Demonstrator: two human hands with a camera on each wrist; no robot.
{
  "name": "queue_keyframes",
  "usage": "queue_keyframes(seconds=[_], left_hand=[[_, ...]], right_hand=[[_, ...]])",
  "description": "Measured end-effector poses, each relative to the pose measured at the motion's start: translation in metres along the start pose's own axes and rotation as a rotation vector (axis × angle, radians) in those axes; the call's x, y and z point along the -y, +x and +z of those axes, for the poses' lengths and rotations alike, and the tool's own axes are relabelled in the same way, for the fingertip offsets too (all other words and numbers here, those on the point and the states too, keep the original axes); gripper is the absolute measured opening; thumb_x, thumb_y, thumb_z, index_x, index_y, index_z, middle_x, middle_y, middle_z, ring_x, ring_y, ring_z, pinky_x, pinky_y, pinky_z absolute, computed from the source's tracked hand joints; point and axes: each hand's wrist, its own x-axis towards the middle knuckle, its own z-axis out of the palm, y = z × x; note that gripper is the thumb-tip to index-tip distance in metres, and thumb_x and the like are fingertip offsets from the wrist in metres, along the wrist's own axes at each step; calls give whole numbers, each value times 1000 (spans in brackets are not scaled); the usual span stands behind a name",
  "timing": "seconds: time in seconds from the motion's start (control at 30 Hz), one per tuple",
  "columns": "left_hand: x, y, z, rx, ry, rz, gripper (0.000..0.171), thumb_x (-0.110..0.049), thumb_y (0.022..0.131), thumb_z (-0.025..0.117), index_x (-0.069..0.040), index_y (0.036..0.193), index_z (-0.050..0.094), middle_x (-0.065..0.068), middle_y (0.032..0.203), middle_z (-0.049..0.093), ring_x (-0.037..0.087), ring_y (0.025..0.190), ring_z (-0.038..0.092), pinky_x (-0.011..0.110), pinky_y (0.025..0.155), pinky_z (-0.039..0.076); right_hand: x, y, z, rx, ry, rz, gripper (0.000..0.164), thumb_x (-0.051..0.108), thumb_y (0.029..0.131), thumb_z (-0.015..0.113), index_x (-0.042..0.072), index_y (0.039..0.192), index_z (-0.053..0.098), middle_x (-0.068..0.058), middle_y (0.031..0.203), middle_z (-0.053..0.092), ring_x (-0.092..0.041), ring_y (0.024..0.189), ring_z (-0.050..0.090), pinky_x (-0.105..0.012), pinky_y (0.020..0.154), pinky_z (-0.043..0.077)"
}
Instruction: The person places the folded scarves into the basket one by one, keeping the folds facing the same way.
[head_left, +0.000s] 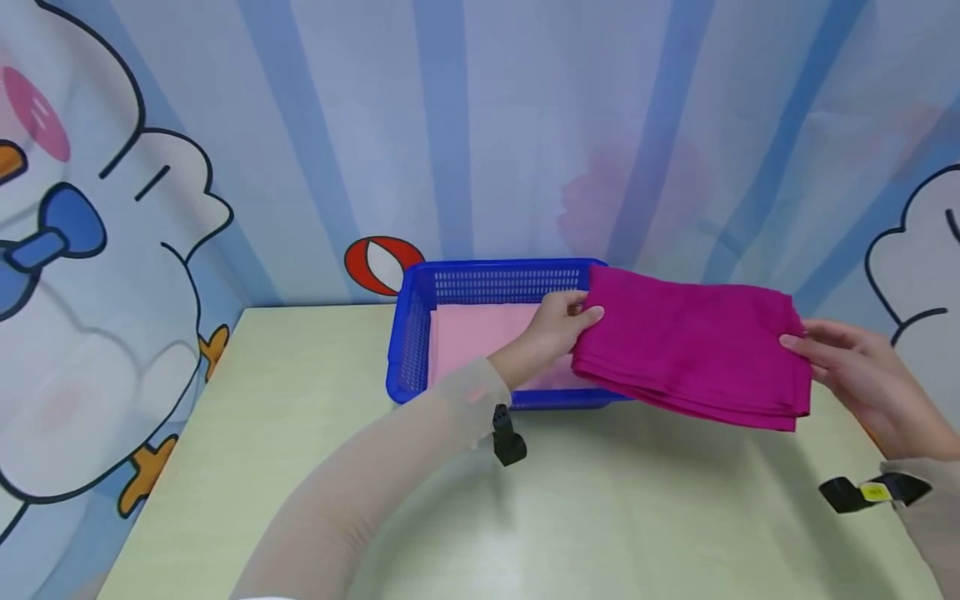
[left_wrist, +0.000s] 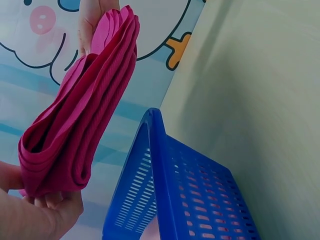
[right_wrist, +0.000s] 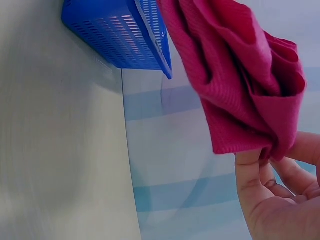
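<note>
A folded magenta cloth point(head_left: 690, 346) hangs in the air above the table, over the right end of a blue plastic basket point(head_left: 405, 350). My left hand point(head_left: 551, 333) pinches its left end, thumb on top. At the opposite end my right hand point(head_left: 862, 375) pinches the cloth between thumb and fingers. Several stacked layers of the cloth point(left_wrist: 85, 115) show edge-on in the left wrist view. Inside the basket lies a folded light pink cloth point(head_left: 480, 333), partly hidden by my left hand and the magenta cloth. In the right wrist view, the fingers point(right_wrist: 250, 175) hold a lower corner.
The basket stands at the back of a pale yellow-green table point(head_left: 315, 400), close to a blue striped backdrop point(head_left: 510, 150) with cartoon figures. Black straps with small mounts point(head_left: 510, 437) sit on both wrists.
</note>
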Motion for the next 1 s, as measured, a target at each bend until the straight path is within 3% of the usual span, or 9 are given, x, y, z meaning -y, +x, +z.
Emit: queue_keyframes(seconds=[0.07, 0.23, 0.37, 0.77, 1.0], left_hand=[[0, 0, -3, -6, -8, -1, 36, -10, 102, 58, 0, 137, 58, 10, 96, 63, 22, 81, 67, 35, 74, 60], [-1, -1, -10, -17, -36, -21, 38, -9, 102, 57, 0, 138, 57, 11, 98, 63, 23, 84, 68, 35, 74, 60], [0, 0, -15, -25, -49, -27, 38, -9, 102, 58, 0, 138, 57, 12, 99, 64, 25, 87, 69, 35, 73, 60], [3, -5, -33, -63, -67, -43, 35, -10, 101, 59, 1, 134, 59, 14, 103, 66, 26, 89, 70, 35, 74, 60], [3, -10, -44, -75, -77, -43, 37, -10, 101, 59, 0, 136, 58, 15, 107, 66, 27, 91, 70, 35, 75, 60]], right_hand=[[3, 3, 2, 14, 5, -6, 33, 41, 98, 61, 27, 127, 54, 17, 112, 51, 2, 96, 54, -11, 73, 50], [9, 7, 5, 69, 174, -44, 19, 26, 99, 65, 28, 117, 64, 18, 109, 57, 1, 95, 57, -13, 74, 52], [13, 7, 8, 99, 267, -37, 17, 21, 98, 66, 31, 111, 67, 17, 106, 61, -1, 92, 60, -15, 73, 54], [24, 17, 25, 114, 298, -32, 19, 22, 95, 70, 23, 114, 69, 9, 118, 48, -2, 94, 59, -17, 75, 55], [31, 22, 35, 135, 267, -45, 21, 24, 96, 68, 27, 117, 65, 9, 118, 48, -2, 94, 60, -15, 76, 54]])
